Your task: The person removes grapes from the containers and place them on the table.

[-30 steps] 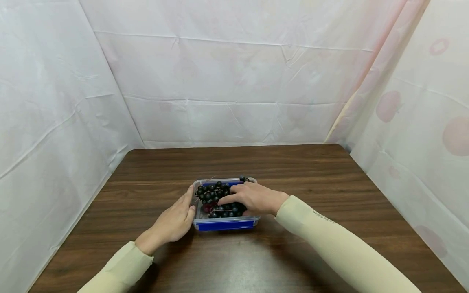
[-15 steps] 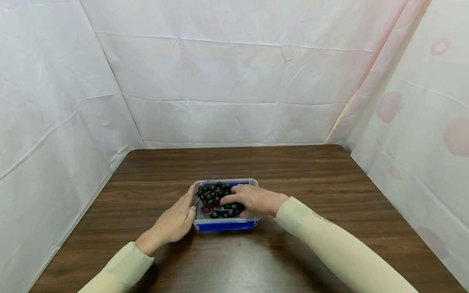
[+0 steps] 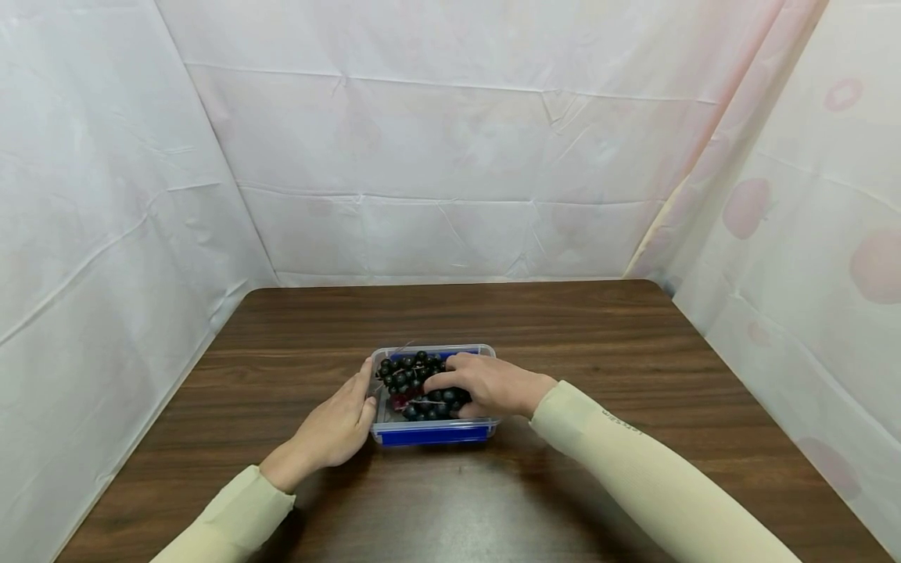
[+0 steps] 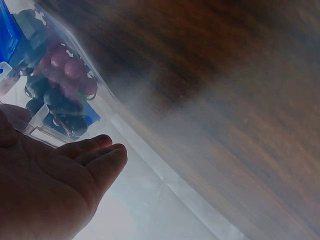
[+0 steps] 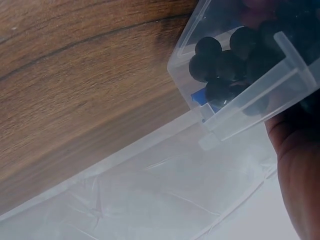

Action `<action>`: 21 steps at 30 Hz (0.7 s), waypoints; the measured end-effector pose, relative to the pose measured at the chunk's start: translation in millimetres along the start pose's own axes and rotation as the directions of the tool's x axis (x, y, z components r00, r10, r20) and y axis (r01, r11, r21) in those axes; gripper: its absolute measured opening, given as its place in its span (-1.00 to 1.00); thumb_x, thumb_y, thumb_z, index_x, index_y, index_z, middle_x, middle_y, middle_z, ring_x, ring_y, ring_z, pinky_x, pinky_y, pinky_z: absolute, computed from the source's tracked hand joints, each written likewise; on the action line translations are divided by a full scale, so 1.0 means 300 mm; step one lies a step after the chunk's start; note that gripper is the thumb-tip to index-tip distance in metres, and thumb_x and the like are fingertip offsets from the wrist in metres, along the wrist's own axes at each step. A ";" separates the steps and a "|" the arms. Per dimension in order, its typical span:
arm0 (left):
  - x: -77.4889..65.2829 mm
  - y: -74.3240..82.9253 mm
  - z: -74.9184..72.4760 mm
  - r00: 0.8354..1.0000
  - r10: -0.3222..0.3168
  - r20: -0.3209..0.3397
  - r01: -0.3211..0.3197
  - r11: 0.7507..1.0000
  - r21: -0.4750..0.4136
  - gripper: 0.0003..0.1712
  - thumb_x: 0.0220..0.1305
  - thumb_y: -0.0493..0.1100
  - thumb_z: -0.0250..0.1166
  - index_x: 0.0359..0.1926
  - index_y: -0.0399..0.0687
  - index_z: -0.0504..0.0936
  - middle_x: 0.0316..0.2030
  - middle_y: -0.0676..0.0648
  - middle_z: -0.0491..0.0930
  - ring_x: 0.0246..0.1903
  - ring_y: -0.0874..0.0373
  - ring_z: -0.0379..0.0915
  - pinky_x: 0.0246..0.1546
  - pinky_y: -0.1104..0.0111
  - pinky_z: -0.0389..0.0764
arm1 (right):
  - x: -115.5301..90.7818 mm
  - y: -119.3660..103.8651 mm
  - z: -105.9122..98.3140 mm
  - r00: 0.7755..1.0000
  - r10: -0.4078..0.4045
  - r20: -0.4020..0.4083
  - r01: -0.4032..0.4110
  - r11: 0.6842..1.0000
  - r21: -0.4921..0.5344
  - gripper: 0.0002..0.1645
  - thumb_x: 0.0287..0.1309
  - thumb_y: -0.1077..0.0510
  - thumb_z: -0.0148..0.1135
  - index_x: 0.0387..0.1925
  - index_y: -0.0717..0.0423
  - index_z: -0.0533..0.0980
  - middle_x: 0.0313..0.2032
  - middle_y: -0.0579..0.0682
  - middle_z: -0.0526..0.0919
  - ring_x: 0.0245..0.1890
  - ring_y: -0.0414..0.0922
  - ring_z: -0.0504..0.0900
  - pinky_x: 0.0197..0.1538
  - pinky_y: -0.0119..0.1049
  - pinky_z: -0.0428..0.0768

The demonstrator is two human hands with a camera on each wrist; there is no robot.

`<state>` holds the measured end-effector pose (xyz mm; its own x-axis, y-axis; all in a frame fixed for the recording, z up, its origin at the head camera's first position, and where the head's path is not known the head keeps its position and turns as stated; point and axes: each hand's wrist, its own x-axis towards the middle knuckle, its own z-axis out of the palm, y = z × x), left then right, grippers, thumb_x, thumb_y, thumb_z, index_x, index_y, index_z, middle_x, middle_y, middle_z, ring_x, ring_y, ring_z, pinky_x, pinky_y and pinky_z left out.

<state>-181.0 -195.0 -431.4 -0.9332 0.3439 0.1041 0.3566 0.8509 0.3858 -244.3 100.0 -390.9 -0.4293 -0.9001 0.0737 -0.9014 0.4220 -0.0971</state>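
Note:
A clear plastic storage box (image 3: 435, 426) with blue clips sits mid-table, holding bunches of dark grapes (image 3: 403, 377) and some reddish grapes (image 3: 400, 401). Flat along the box's left side lies my left hand (image 3: 338, 421), fingers straight. My right hand (image 3: 496, 385) reaches in over the right half, its bent fingers and thumb around a bunch of dark grapes (image 3: 443, 400); its palm side is hidden. In the left wrist view, red grapes (image 4: 67, 70) show through the box wall beyond the left hand (image 4: 55, 185). Dark grapes (image 5: 215, 65) press near the box corner in the right wrist view.
The box stands on a dark wood-grain table (image 3: 450, 309). White sheeting (image 3: 436, 156) hangs behind the table and along both sides, with faint red fruit prints on the right. A thin stem (image 3: 404, 345) pokes over the box's back rim.
The dark grapes that stuck up over the box's back right corner have dropped out of sight. My right hand shifted slightly lower and right. The left hand stays put.

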 end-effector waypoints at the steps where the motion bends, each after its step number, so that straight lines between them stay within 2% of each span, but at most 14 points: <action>1: 0.000 0.000 0.000 1.000 -0.001 0.002 0.001 1.000 -0.001 -0.24 0.62 -0.11 -0.10 0.63 -0.26 -0.18 0.56 -0.31 0.06 0.50 -0.19 0.10 0.41 -0.12 0.27 | -0.001 -0.001 -0.002 1.000 0.004 0.001 -0.004 1.000 0.005 -0.29 0.19 0.06 0.49 0.37 -0.25 0.50 -0.24 -0.18 0.43 -0.29 -0.21 0.34 -0.29 -0.39 0.43; 6: 0.000 -0.003 0.001 1.000 -0.005 0.006 0.005 1.000 -0.005 -0.23 0.62 -0.10 -0.10 0.64 -0.25 -0.19 0.56 -0.31 0.06 0.50 -0.19 0.10 0.41 -0.12 0.27 | -0.003 -0.004 -0.006 1.000 0.023 -0.005 -0.023 0.999 0.026 -0.32 0.23 0.01 0.46 0.37 -0.27 0.49 -0.24 -0.19 0.43 -0.29 -0.21 0.35 -0.27 -0.38 0.46; 10: -0.001 -0.003 0.000 1.000 -0.004 0.002 0.004 1.000 -0.006 -0.23 0.62 -0.11 -0.10 0.64 -0.25 -0.19 0.56 -0.31 0.07 0.50 -0.20 0.11 0.41 -0.12 0.27 | -0.003 -0.005 -0.012 0.999 0.025 -0.043 -0.024 0.999 0.024 -0.33 0.23 -0.02 0.46 0.36 -0.26 0.49 -0.23 -0.19 0.46 -0.29 -0.23 0.35 -0.24 -0.39 0.48; 18: -0.005 -0.005 -0.004 1.000 -0.012 0.010 0.012 1.000 -0.010 -0.24 0.63 -0.10 -0.11 0.64 -0.24 -0.20 0.56 -0.31 0.06 0.50 -0.20 0.09 0.41 -0.13 0.26 | 0.004 -0.009 -0.033 0.991 -0.035 -0.132 0.040 0.999 0.037 -0.38 0.23 0.00 0.46 0.32 -0.13 0.54 -0.22 -0.18 0.52 -0.33 -0.27 0.40 -0.22 -0.43 0.53; 21: -0.004 -0.006 -0.005 1.000 -0.010 0.008 0.011 1.000 -0.010 -0.24 0.63 -0.10 -0.11 0.64 -0.23 -0.20 0.56 -0.31 0.06 0.51 -0.20 0.09 0.41 -0.13 0.26 | 0.005 -0.012 -0.045 0.987 -0.034 -0.157 0.043 0.997 0.057 -0.38 0.21 0.03 0.48 0.30 -0.08 0.56 -0.18 -0.15 0.55 -0.32 -0.26 0.44 -0.20 -0.41 0.57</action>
<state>-180.6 -197.6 -430.9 -0.9365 0.3381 0.0929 0.3463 0.8503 0.3963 -242.5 98.5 -377.0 -0.4019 -0.8859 0.2316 -0.9145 0.3756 -0.1502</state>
